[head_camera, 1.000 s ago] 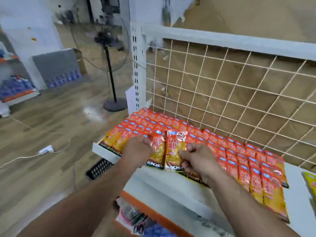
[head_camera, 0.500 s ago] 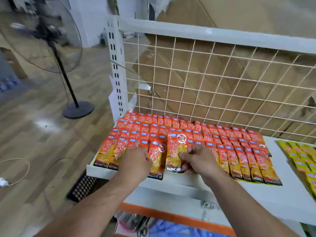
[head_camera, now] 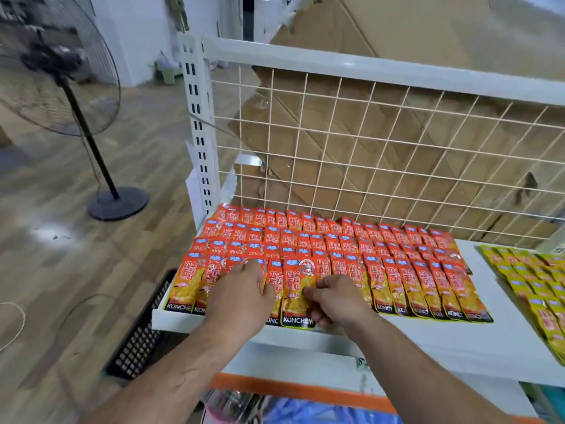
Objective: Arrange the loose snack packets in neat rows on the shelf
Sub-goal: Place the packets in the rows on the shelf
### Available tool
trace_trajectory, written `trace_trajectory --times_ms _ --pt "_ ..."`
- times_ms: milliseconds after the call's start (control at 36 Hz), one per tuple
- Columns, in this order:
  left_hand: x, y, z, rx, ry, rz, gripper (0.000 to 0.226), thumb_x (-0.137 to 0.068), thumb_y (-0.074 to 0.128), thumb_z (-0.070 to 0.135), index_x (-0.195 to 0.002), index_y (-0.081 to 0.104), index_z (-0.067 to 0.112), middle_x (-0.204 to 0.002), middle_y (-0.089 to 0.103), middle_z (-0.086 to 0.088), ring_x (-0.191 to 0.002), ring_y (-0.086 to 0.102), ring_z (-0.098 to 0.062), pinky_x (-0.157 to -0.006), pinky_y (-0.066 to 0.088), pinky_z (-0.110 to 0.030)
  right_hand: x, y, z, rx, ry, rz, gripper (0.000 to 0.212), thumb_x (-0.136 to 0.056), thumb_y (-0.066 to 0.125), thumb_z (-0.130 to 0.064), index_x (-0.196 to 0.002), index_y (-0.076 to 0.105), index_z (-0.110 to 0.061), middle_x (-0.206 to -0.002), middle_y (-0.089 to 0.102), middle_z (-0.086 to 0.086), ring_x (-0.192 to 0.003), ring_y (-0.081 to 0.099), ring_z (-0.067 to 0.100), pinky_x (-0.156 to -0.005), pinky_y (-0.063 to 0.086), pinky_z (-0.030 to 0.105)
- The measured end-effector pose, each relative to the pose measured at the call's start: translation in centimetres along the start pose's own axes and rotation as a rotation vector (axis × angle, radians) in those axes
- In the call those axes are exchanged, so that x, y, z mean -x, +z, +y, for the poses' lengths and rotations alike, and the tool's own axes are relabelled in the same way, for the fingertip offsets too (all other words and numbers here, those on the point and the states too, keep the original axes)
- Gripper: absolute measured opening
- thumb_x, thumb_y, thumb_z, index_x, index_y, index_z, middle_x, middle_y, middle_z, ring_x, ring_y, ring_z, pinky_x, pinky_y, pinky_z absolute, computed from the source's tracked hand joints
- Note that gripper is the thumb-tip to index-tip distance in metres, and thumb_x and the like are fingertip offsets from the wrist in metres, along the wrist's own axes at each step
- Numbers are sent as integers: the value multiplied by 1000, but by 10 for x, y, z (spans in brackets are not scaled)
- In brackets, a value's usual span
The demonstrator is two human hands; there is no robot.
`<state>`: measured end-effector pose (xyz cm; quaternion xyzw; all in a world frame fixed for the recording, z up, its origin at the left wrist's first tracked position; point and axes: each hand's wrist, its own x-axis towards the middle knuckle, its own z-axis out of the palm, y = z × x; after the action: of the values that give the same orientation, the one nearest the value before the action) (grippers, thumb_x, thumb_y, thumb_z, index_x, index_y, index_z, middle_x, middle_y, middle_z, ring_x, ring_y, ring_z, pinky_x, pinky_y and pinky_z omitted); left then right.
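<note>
Orange packets [head_camera: 351, 249] lie flat in overlapping rows on a white shelf [head_camera: 428, 341]. They cover its left part from the wire grid [head_camera: 367, 142] at twelve o'clock to the front lip at six o'clock. The front row shows a black band lettered KONCHEW along its lower edge. One front packet [head_camera: 298, 286] (the one with a round silver mark near its top) sits lower than its neighbours, and its black band reaches over the front lip.

Left hand [head_camera: 241, 298]: palm down, fingers stretched forward and lying flat on the front-row packets at nine o'clock of that packet, thumb spread toward it.

Right hand [head_camera: 336, 298]: fingers curled, pinching the front packet by its edge on the three o'clock side.

Both forearms enter from six o'clock.

Yellow packets [head_camera: 532, 280] lie in rows on the same shelf at three o'clock, apart from the orange block with bare white shelf between. Behind the grid stand sheets of brown cardboard [head_camera: 351, 50]. A slotted white post [head_camera: 198, 117] carries the grid's left end.

On the wooden floor [head_camera: 61, 255], a black standing fan [head_camera: 61, 75] is at ten o'clock. A black slatted crate [head_camera: 140, 335] is at eight o'clock, partly under the shelf's corner.
</note>
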<state>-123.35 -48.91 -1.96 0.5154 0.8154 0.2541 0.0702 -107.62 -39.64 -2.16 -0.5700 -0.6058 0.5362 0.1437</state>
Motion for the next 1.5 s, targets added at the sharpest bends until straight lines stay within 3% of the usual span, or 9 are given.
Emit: trace_trajectory --times_ms 167,278,389,667,750,833,1028,1278,1500 --pt "-1 5 -7 -31 147 99 25 -89 60 36 -107 65 20 -102 61 4 -97 51 -19 -83 47 -36 -3 3 1 346 -83 109 30 -89 67 -24 -64 62 -8 -42 59 3 -35 57 15 -37 37 17" --pt "-1 5 -10 -58 157 72 30 -90 58 40 -113 66 22 -107 62 6 -102 48 -18 -91 45 -36 -4 3 -1 582 -150 179 35 -86 65 -36 -69 67 -6 -61 66 6 -59 63 20 -48 42 26" --pt "0 5 -10 -52 165 56 33 -91 55 42 -117 65 24 -112 61 7 -107 47 -16 -96 43 -34 -4 7 1 655 -177 229 34 -87 63 -42 -70 63 -13 -62 60 1 -61 58 20 -45 33 26" --pt "2 20 4 -90 223 72 33 -82 54 44 -103 69 24 -99 65 8 -98 55 -20 -84 48 -39 10 -1 7 690 -247 330 26 -87 61 -46 -86 56 -20 -77 61 -3 -75 60 23 -57 41 30" --pt "3 27 17 -88 303 55 38 -82 50 46 -111 67 27 -111 64 10 -107 55 -18 -90 42 -37 14 -10 20 794 -402 404 29 -85 53 -48 -95 62 -22 -91 63 -3 -86 60 26 -64 45 33" --pt "3 36 35 -77 374 -48 48 -88 48 46 -133 54 32 -139 51 12 -132 39 -15 -111 25 -37 18 -24 39 959 -541 497 60 -70 47 -58 -111 70 -21 -112 69 3 -101 63 32 -78 54 42" --pt "14 56 92 -181 466 -210 61 -94 38 53 -151 24 38 -160 21 11 -148 10 -15 -121 0 -42 40 -84 78 1085 -369 483 76 -70 44 -70 -131 59 -27 -139 58 3 -125 55 33 -98 48 53" --pt "54 101 195 -204 569 -286 63 -94 29 59 -152 24 37 -162 17 8 -150 9 -17 -120 -2 -43 89 -181 142 962 -302 616 67 -70 51 -64 -122 67 -25 -128 65 4 -114 62 32 -91 54 50" --pt "115 144 306 -146 626 -251 80 -79 11 65 -145 42 34 -156 34 7 -145 24 -18 -119 7 -43 148 -288 208 948 -236 582 77 -77 37 -71 -140 53 -29 -147 50 2 -135 45 30 -108 40 48"
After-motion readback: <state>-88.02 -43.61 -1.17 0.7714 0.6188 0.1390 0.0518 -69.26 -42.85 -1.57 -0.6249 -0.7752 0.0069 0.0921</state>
